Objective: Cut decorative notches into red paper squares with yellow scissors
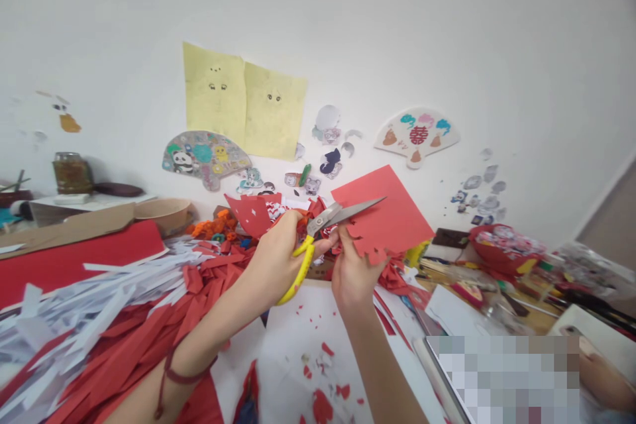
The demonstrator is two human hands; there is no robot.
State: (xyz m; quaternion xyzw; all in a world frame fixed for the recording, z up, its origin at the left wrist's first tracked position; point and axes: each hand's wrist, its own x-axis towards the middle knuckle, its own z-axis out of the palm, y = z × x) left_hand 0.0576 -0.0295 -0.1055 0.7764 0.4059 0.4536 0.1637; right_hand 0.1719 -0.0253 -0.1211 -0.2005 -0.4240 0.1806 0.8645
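Note:
A pair of scissors [301, 275] with yellow handles is gripped in my left hand [278, 245], its metal blades pointing right and seeming nearly closed. The blades lie across the left part of a red paper sheet [392, 205], in front of it in this view. My right hand [355, 271] pinches the sheet at its lower left, where the edge is cut into jagged notches. Under my hands, a white surface [293, 334] carries small red paper scraps [322, 405]. A dark red cord bracelet [186, 374] circles my left wrist.
Heaps of white paper strips [99, 298] and red paper strips [144, 344] cover the left side. Orange pieces [213, 225] lie by a beige bowl [163, 212]. At right are a red container [507, 245] of shreds and books. Two decorated fans [417, 137] hang against the wall.

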